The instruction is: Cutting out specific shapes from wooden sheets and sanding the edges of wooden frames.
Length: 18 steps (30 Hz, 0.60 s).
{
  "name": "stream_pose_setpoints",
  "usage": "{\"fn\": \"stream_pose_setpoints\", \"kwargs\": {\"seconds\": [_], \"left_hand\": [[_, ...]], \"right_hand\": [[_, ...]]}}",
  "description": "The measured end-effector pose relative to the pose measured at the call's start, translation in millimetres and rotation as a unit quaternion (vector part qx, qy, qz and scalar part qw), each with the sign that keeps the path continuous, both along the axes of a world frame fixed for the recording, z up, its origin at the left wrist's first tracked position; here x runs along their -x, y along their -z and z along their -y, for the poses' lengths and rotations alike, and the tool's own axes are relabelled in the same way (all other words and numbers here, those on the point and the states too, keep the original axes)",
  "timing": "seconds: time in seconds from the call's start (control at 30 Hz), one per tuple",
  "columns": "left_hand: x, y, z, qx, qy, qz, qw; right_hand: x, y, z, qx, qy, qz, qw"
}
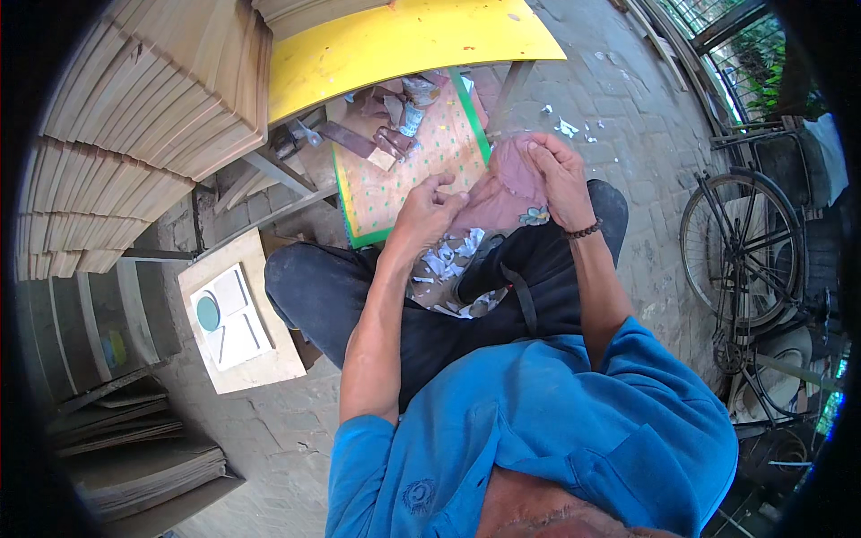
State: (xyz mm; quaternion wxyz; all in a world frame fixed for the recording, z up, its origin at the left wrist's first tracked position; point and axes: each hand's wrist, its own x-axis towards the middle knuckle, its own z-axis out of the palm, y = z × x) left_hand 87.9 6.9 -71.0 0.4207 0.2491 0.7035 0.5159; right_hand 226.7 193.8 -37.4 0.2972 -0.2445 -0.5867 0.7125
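Observation:
A thin pink cloth (504,188) with a small flower motif near its lower right corner is stretched between my two hands, above my lap. My right hand (560,179), with a dark bead bracelet at the wrist, pinches its upper right edge. At the left edge, my left hand (425,213) is closed on the cloth, thumb against it and index finger slightly raised; its other fingers are partly hidden. Torn white scraps (446,260) lie below the cloth, between my legs.
Ahead, a pink patterned board (435,184) carries brown and pale scraps (395,117). Beyond stands a yellow tabletop (404,45). Stacked wooden panels (143,99) rise at left, above a board with a white item (229,318). A bicycle (740,247) stands at right.

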Motion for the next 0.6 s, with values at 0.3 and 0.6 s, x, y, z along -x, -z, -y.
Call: {"fn": "stream_pose_setpoints", "kwargs": {"seconds": [0.3, 0.6], "left_hand": [[4, -35, -4, 0.065, -0.07, 0.244, 0.965], [-5, -1, 1, -0.163, -0.193, 0.279, 0.926]], "right_hand": [[-8, -22, 55, -0.607, -0.138, 0.137, 0.771], [-44, 18, 70, -0.426, -0.152, 0.071, 0.889]]}}
